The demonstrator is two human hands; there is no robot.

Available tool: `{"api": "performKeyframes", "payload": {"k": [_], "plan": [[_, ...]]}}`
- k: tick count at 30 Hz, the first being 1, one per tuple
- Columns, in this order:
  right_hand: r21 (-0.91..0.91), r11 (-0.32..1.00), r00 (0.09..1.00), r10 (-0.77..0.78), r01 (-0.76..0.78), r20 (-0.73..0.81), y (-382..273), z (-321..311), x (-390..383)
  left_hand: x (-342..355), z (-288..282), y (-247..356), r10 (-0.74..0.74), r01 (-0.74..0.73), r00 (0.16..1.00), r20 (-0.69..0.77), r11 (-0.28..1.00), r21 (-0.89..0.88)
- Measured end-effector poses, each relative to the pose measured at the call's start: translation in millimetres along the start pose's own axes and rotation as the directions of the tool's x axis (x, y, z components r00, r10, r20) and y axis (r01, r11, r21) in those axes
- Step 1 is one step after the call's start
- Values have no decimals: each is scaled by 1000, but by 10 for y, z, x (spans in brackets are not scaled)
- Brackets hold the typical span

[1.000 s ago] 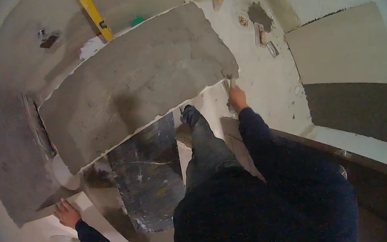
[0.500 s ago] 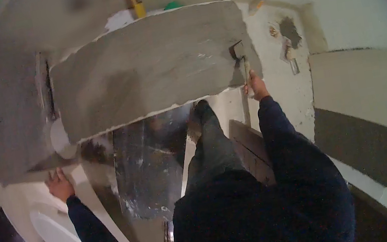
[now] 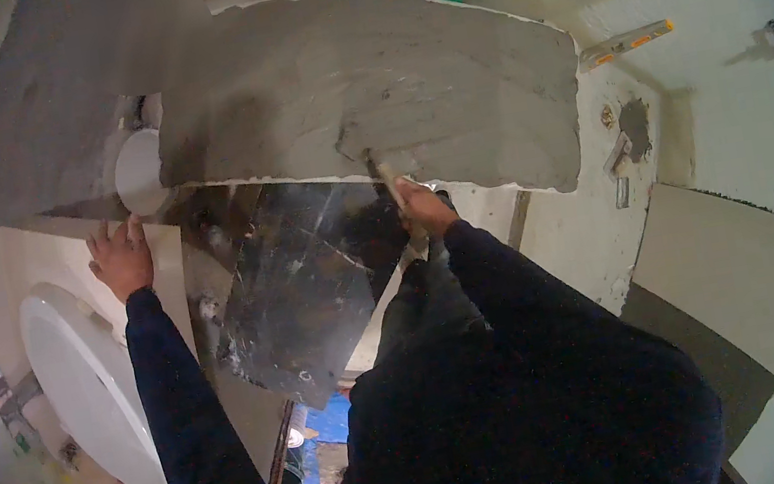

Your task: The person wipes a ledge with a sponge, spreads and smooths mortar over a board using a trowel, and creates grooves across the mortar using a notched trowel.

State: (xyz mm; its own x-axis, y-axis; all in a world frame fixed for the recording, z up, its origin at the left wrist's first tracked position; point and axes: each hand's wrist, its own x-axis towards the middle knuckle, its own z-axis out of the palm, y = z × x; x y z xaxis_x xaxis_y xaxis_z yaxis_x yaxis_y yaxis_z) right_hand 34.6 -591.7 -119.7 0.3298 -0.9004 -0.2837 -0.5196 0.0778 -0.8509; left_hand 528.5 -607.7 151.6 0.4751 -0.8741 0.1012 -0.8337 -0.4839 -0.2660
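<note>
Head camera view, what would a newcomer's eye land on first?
A large grey, rough-edged, cement-like slab dominates the upper middle. At its near edge, the right hand grips a pale-handled tool. At lower left, a white oval fixture shows beside the dark left sleeve.

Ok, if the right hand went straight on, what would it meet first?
Probably the grey slab, at its near edge; the tool in the right hand overlaps it, though depth is unclear.

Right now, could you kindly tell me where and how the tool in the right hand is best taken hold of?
Probably by the tool's pale handle, from the near side, as the right hand grips it: the slim handle slants back toward the person, while the dark end points away, toward the grey panel.
</note>
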Motion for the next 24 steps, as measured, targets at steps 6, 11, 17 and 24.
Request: {"api": "performKeyframes", "payload": {"k": [6, 11, 17, 24], "plan": [[-193, 967, 959, 202, -164, 197, -1208, 17, 11, -265, 33, -456, -48, 49, 999, -2, 997, 64], [-408, 824, 917, 381, -394, -115, -438, -650, -715, -215, 73, -471, -7, 8, 1000, -9, 996, 86], [101, 714, 661, 685, -693, -307, -111, -987, -1153, -195, -47, -315, -28, 26, 999, 25, 996, 80], [739, 467, 745, 664, -485, 69, -684, 271, -674, -308, -15, -497, -74, 72, 997, 28, 996, 52]]}}
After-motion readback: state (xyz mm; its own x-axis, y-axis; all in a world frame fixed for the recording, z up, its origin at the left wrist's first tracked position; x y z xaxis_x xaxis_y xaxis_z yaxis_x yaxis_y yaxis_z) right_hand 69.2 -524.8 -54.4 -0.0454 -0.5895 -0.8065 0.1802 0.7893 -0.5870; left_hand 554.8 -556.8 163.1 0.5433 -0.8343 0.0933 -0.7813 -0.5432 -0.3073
